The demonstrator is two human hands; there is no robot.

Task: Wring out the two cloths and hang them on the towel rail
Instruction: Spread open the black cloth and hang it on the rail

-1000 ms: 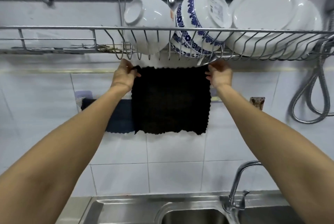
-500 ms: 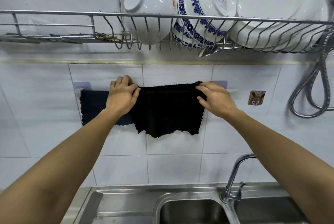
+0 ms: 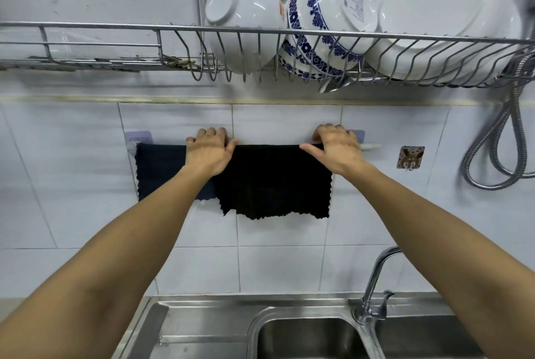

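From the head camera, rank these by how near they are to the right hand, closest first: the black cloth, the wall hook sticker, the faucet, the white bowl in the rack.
1. black cloth: under the right hand, touching it.
2. wall hook sticker: just to its right, on the tile.
3. white bowl: up and left, in the rack.
4. faucet: below, at the sink.
The last two are close to call.

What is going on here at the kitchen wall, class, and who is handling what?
A person is hanging cloths on the towel rail above the sink. Both hands rest on the rail at the top corners of the black cloth, the left hand at one corner and the right hand at the other. It hangs folded over the rail. A dark blue cloth already hangs beside it.
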